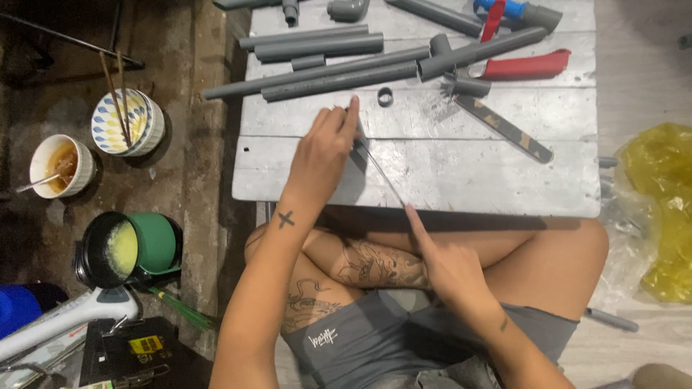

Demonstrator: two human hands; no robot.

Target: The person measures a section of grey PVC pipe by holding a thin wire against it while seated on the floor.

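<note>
On the grey plank table [504, 173], both hands' fingers pinch a thin metal strip [380, 173] beside grey pipes [339, 72].

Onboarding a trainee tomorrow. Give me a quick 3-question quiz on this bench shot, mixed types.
1. True or false: the left hand and right hand hold opposite ends of one thin strip.
2. The small grey ring lies: A) on the floor, B) on the board, C) inside a pipe.
3. What stands in the patterned bowl?

Key: 1 true. 2 B. 3 chopsticks.
</note>
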